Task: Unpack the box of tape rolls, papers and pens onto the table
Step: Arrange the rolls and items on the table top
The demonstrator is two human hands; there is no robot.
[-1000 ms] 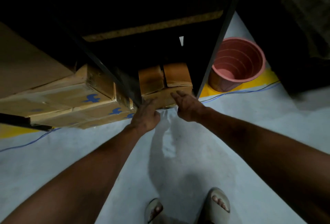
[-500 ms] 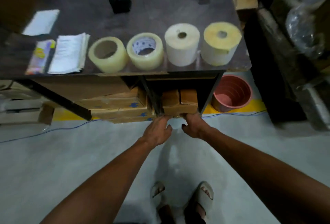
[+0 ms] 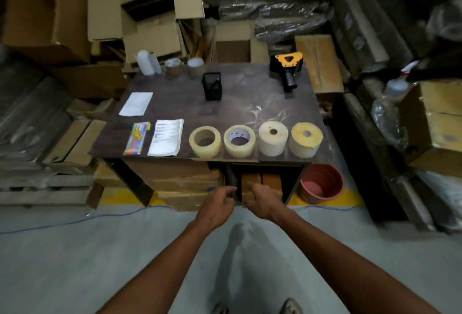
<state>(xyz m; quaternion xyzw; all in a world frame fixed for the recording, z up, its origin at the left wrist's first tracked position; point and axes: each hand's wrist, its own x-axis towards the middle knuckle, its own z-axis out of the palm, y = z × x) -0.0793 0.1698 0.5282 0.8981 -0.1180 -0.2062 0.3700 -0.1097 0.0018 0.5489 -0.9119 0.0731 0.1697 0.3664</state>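
Observation:
Along the front edge of the dark table stand two clear tape rolls and two cream rolls. Left of them lie a stack of papers and a pack of coloured pens. A single sheet lies further back. Under the table sits a small brown cardboard box. My left hand and my right hand hover just in front of that box, fingers loosely curled, holding nothing.
A black mesh pen holder and a yellow-black tape dispenser stand on the table's back half. A pink bucket sits on the floor right of the table. Cardboard boxes and wrapped bundles crowd all sides.
My view has risen from under the table to above its top. Both hands have drawn back from the small box's front and come off it.

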